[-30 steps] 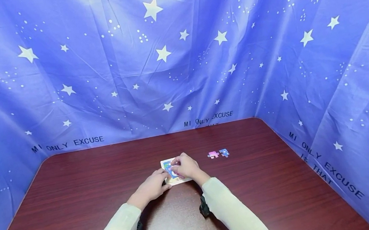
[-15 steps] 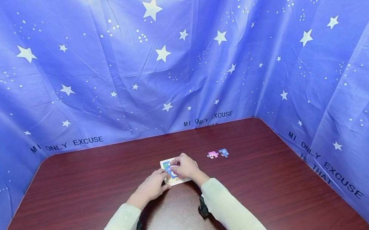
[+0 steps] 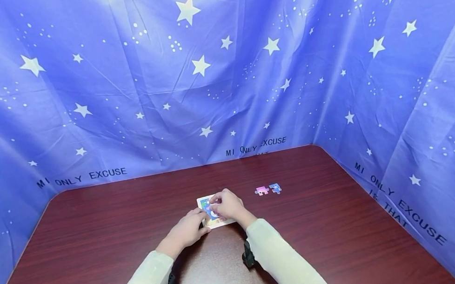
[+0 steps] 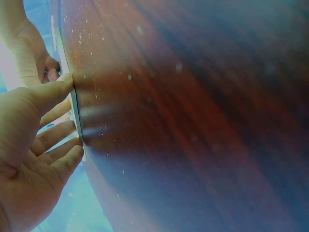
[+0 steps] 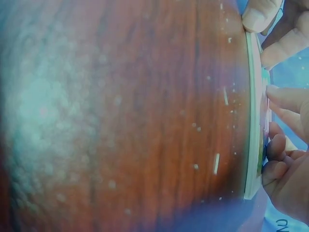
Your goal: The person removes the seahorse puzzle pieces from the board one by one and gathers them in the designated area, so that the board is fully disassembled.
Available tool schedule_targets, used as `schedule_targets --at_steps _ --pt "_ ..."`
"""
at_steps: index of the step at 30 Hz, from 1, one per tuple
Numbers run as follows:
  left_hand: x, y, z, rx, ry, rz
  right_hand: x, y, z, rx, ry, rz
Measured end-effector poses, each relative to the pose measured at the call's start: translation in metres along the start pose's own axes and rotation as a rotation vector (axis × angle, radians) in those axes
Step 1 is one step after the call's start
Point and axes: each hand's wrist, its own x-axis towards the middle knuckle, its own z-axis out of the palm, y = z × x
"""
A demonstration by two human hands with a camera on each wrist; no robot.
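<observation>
A small jigsaw puzzle board (image 3: 223, 223) with a pale frame and a blue and green picture lies on the table. My left hand (image 3: 185, 231) holds its left side, thumb at the near edge and fingers at the left edge. The left wrist view also shows this left hand (image 4: 29, 140) at the board's rim (image 4: 76, 111). Over the picture my right hand (image 3: 229, 206) bends its fingers, thumb and forefinger at a puzzle piece mostly hidden beneath them. In the right wrist view the right hand (image 5: 289, 154) touches the board's face.
Two loose puzzle pieces lie right of the board: a pink piece (image 3: 262, 191) and a blue piece (image 3: 275, 188). The dark red wooden table (image 3: 114, 220) is bordered at the back and sides by a blue star-patterned curtain (image 3: 152, 75).
Both hands stay at the board with almost no visible movement. The whole view shifts very slightly to the left.
</observation>
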Motion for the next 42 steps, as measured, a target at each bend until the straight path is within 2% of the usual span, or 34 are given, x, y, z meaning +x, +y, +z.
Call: schedule_targets --at_steps 12,27,42 --pt "0.0009 -0.0007 -0.0001 0.003 -0.005 -0.008 0.0004 0.0009 0.0004 0.030 -0.002 0.028" --pt "0.0004 0.0007 -0.0010 -0.008 0.003 -0.015 -0.0013 0.0008 0.0044 0.029 0.086 0.024" --pt "-0.0004 0.0006 -0.0001 -0.010 -0.006 -0.023 -0.0010 0.0028 0.0078 0.025 0.085 0.030"
